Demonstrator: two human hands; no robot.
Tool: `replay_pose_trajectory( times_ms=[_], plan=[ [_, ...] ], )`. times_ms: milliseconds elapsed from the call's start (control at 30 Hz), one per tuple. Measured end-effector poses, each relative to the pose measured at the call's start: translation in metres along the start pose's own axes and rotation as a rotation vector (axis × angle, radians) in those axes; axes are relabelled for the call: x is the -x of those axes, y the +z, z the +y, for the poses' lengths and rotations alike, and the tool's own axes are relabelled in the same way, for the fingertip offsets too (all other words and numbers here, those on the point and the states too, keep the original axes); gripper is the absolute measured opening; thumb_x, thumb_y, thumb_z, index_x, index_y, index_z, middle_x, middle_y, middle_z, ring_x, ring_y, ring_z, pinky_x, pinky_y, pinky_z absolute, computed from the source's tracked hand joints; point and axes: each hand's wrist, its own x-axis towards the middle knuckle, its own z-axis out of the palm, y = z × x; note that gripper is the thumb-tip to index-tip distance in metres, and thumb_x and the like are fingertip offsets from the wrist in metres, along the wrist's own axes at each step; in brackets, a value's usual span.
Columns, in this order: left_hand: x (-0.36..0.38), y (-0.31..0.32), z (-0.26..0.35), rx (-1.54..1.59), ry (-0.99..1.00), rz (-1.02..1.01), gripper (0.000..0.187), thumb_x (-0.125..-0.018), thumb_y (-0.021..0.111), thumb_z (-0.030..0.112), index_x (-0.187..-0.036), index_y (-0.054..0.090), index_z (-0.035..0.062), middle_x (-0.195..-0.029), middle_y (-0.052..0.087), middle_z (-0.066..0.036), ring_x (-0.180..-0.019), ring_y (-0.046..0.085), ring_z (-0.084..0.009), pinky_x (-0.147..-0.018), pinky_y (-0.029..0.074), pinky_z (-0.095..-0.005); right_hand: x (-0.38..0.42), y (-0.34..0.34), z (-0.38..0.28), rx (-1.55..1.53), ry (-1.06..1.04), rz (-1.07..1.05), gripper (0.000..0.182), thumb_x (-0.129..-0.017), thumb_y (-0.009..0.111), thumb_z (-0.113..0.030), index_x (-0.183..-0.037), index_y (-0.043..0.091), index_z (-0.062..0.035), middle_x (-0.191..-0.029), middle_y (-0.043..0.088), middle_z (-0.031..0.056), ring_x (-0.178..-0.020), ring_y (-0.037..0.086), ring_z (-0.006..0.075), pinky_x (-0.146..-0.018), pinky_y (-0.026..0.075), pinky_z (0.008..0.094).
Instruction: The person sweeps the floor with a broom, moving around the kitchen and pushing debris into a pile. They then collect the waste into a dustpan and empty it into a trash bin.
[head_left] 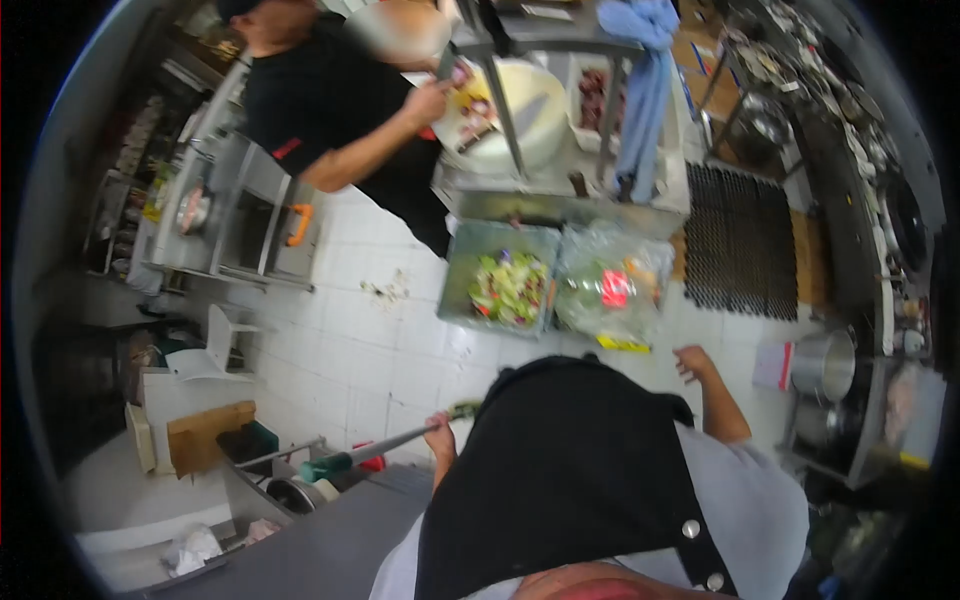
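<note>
My left hand (438, 437) is closed around a long grey pole (395, 442) with a green section (325, 467) to its left. A small tuft of bristles (464, 410) shows just past the hand, beside my black apron (570, 460); it looks like a broom, but part is hidden. My right hand (690, 362) hangs over the floor on the right, fingers loosely curled and apart, holding nothing. Nearest to it is a bin lined with a clear plastic bag (610, 250). Food scraps (388, 288) lie scattered on the white tiles (345, 340).
A bin of lettuce scraps (510, 290) stands beside the bagged one. Behind them, a co-worker (345, 110) in black works at a round white board (545, 135) with a knife on it. A black rubber mat (740, 240) lies to the right, near a metal pot (822, 365).
</note>
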Motion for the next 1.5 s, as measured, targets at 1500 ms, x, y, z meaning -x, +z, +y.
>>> replay_pose_trajectory(
  times_ms=[1500],
  plan=[
    [0.061,-0.114,-0.007,-0.043,0.082,-0.246,0.023,-0.107,0.067,0.021,-0.103,0.067,-0.0016,-0.093,0.066,-0.004,-0.089,0.057,-0.0118,-0.081,0.050,-0.0302,0.110,0.129,0.111,-0.041,-0.045,0.082,0.055,-0.104,0.067,-0.049,-0.135,0.062,-0.0033,-0.122,0.070,0.0185,-0.102,0.072,0.0368,-0.078,0.062,0.0613]
  ],
)
